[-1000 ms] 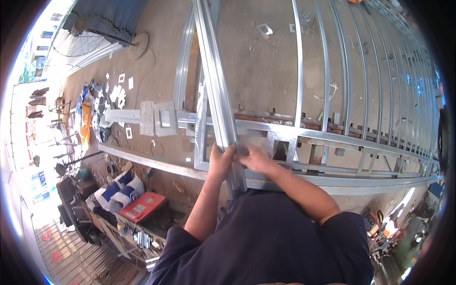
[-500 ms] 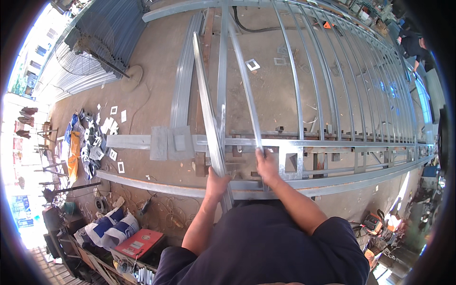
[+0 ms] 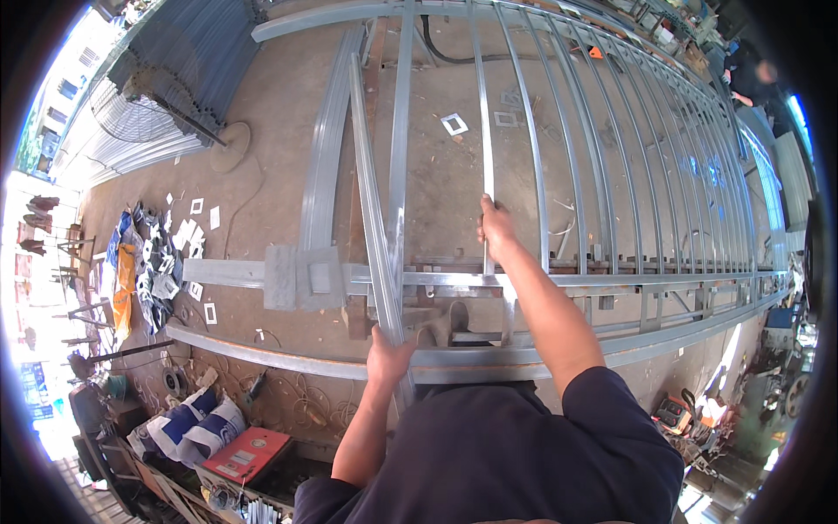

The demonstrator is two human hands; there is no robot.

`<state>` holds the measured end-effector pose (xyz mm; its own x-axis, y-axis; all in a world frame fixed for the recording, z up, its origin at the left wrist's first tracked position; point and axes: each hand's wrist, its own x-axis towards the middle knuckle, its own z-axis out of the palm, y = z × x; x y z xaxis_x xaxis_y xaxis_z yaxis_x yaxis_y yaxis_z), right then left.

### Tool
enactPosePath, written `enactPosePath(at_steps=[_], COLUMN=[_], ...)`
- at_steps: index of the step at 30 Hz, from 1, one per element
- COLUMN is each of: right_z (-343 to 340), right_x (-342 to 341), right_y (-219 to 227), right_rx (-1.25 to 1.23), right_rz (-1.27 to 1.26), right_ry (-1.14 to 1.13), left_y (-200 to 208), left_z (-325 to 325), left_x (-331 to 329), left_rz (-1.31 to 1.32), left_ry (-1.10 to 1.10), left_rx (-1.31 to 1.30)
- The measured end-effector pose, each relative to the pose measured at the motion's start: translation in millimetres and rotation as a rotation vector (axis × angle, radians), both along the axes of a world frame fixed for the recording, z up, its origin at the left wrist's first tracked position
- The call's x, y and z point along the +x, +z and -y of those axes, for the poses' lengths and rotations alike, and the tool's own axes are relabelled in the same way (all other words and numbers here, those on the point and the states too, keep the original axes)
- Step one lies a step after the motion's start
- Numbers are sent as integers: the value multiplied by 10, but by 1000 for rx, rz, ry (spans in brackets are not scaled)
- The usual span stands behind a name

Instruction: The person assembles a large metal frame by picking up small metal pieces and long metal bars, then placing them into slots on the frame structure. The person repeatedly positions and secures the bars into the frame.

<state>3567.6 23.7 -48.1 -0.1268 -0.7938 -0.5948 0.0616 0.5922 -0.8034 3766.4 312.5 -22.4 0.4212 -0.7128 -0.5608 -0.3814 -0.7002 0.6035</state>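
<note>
My left hand (image 3: 389, 358) is closed around the near end of a bundle of long silver metal bars (image 3: 370, 192), which slants away over the frame. My right hand (image 3: 497, 229) is farther forward, its fingers wrapped round a single silver metal bar (image 3: 483, 113). That bar runs from the near rail (image 3: 567, 279) to the far rail (image 3: 349, 15) of a large metal frame, roughly in line with the crossbars (image 3: 524, 113) to its right. A wider upright bar (image 3: 400, 131) stands between the bundle and the held bar.
Grey plates (image 3: 297, 278) lie on the rail at left. Stacked lengths (image 3: 325, 157) rest beyond them. A round-based fan (image 3: 231, 147) stands at far left. White square plates (image 3: 454, 124) are scattered on the floor. A red-topped box (image 3: 247, 454) sits near left; another person (image 3: 749, 74) is at far right.
My right hand has moved forward along with the single bar, which has swung from a slant to nearly parallel with the other crossbars. My left hand still holds the bundle, slightly lower in view.
</note>
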Motion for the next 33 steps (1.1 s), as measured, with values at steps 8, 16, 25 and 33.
enactPosePath(at_steps=[8,16,25,33], right_z=[252,447,531,-1016], right_x=[-216,-389,-730,340], right_y=[-940,-753,-963,209], right_rx=[-124,-112,-156,-263], right_rz=[-558,-851,-965,-511], right_ry=[324,506,527,826], left_y=[-46,-94,-70,-207], left_z=[-23,19,63,-54], left_x=[-53,-63,-38,-69], left_rz=[94,69,56,121], left_ry=[-17,1,-16,13], left_rx=[31,51,81,56])
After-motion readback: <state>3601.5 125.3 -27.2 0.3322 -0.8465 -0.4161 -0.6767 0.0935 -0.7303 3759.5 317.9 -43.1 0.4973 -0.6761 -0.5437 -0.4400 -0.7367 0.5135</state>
